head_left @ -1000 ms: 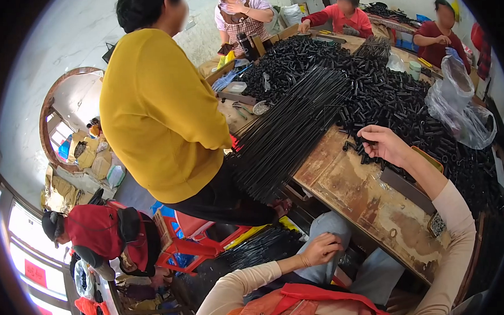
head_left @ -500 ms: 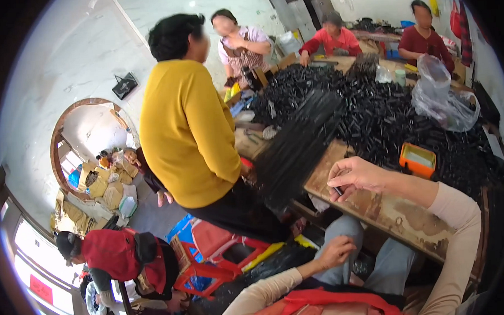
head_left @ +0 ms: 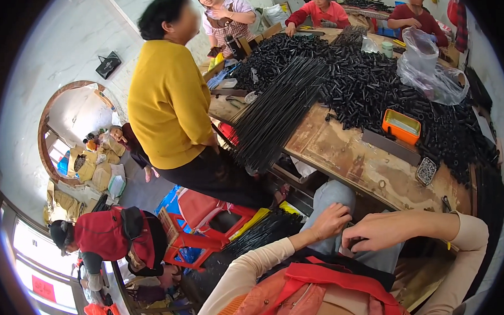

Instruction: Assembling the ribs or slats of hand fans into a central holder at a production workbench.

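Over my lap, my two hands are close together below the table's near edge. My left hand (head_left: 327,221) is closed, its fingers curled inward; whatever they may hold is hidden. Just to its right, my right hand (head_left: 377,232) is bent with its fingertips pinched around a small dark tube piece, mostly covered by the fingers. On the wooden table (head_left: 340,138) lies a large heap of short black tubes (head_left: 366,89), with a bundle of long thin black rods (head_left: 284,112) at its left.
An orange box (head_left: 401,127), a dark flat bar (head_left: 390,147) and a small tray of metal bits (head_left: 426,171) are on the table. Plastic bags (head_left: 432,73) rest upon the heap. A person in yellow (head_left: 167,105) stands left by red stools (head_left: 204,214); others sit or stand beyond.
My right hand has come back from above the table to my lap, beside my left hand, with the small tube piece. My left hand has risen slightly. The view has tilted downward.
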### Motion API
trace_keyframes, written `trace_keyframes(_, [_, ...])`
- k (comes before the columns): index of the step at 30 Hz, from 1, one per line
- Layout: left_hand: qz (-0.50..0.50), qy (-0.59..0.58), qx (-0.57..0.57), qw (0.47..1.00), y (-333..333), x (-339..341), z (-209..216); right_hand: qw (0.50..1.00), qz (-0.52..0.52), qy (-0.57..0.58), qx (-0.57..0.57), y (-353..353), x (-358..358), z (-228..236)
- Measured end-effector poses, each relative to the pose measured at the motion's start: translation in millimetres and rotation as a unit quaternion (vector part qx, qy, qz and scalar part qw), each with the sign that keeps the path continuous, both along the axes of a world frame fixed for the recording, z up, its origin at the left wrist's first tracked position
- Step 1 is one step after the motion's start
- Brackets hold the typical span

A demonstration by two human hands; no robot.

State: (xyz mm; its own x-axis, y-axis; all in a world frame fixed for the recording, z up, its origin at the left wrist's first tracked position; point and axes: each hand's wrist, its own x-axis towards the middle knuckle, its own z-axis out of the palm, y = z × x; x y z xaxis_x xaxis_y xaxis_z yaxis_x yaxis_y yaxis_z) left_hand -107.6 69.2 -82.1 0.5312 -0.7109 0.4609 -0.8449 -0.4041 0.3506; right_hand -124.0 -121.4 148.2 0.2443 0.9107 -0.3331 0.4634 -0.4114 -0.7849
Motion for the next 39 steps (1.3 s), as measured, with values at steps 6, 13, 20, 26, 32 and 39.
trace_keyframes(6, [0.003,-0.024,0.006,1.0,-5.2,7.1,-7.3,0.995,0.053,0.009,-0.086,-0.1,16.0,2.9])
trace_keyframes(13, [-0.011,0.042,-0.113,0.993,-3.0,13.6,-10.7,0.99,0.049,0.056,-0.123,31.3,51.4,-1.2])
trace_keyframes(20, [-0.007,0.035,-0.17,0.985,-2.2,11.8,-51.2,0.999,-0.009,0.039,0.029,66.7,120.4,-46.7])
trace_keyframes(26, [0.013,0.075,-0.183,0.98,15.7,26.5,-28.7,0.937,-0.149,-0.313,0.039,38.5,250.0,-48.3])
trace_keyframes(32, [0.031,0.094,-0.193,0.976,30.8,34.1,-19.6,0.815,-0.282,-0.506,0.022,10.0,318.9,-50.1])
trace_keyframes(39, [0.043,0.068,-0.24,0.968,19.2,30.3,-32.8,0.826,-0.193,-0.515,0.127,111.8,249.6,-58.9])
